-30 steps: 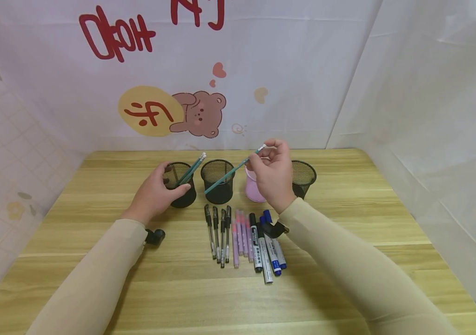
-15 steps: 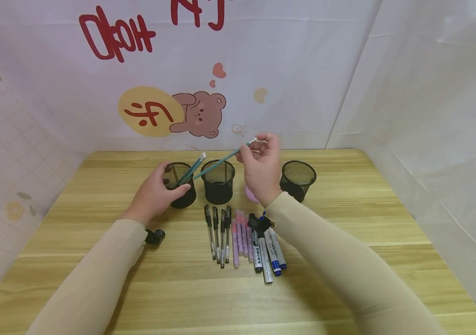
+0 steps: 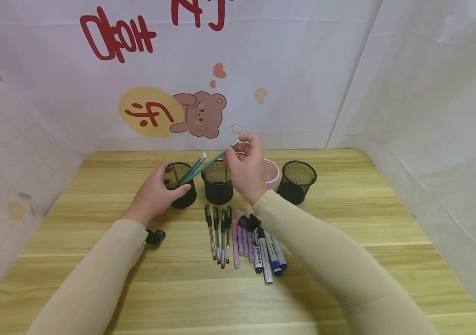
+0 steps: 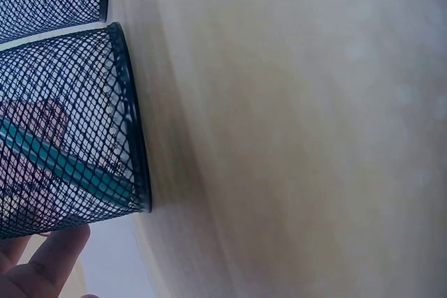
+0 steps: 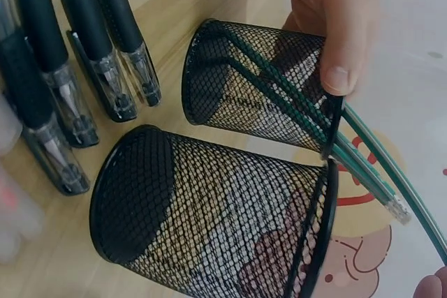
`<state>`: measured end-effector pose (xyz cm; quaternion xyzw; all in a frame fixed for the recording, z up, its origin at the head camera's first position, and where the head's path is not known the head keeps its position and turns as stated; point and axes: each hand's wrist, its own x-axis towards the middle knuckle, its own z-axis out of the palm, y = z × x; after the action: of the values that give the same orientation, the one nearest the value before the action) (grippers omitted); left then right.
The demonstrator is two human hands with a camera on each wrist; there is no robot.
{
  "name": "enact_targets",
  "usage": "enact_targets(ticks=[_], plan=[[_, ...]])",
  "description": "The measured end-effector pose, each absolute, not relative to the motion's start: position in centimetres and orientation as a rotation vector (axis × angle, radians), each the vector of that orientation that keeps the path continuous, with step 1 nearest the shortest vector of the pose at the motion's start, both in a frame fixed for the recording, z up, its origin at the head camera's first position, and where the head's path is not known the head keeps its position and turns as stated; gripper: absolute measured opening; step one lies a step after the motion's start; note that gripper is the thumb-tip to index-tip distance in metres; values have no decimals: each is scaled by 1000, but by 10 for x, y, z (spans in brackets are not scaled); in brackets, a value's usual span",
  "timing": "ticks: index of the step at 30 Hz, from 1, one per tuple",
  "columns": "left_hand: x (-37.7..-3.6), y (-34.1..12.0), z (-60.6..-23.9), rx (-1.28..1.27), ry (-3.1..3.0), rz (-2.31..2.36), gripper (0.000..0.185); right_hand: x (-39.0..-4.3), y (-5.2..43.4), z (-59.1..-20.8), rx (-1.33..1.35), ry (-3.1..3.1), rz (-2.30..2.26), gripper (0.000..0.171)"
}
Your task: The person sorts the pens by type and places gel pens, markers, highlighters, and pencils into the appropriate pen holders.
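Note:
My left hand (image 3: 154, 194) grips the leftmost black mesh pen cup (image 3: 185, 200), thumb across its near side and fingers round the far left. Green pencils (image 3: 194, 167) with white erasers lean out of this cup to the right. Another green pencil (image 3: 212, 161) is pinched by my right hand (image 3: 248, 168) close to its eraser end. It slants down to the left, its lower end at the cup's mouth. In the right wrist view, the pinched pencil (image 5: 395, 172) passes behind the cup's rim, beside the leaning pencils. Through the mesh in the left wrist view shows a green pencil (image 4: 77, 172).
Right of the held cup stand a second black mesh cup (image 3: 217, 191), a pink cup (image 3: 272, 172) and another black mesh cup (image 3: 298, 179). Several black gel pens (image 3: 223, 239), pink-purple pens (image 3: 235, 246) and markers (image 3: 266, 260) lie in front. A printed cloth (image 3: 296, 70) hangs behind.
My right hand has moved left with the pencil, from in front of the pink cup to over the second cup. The pencil's lower end has reached the leftmost cup. My left hand stays put.

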<state>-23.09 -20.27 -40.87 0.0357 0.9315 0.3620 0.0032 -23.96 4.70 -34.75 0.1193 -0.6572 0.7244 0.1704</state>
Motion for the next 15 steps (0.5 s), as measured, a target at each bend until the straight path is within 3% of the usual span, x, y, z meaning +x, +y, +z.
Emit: enact_targets(ticks=[15], plan=[[-231,-204,-410,138,2929,1137,103,-241,34,-359,294,-2169,1864,30]])
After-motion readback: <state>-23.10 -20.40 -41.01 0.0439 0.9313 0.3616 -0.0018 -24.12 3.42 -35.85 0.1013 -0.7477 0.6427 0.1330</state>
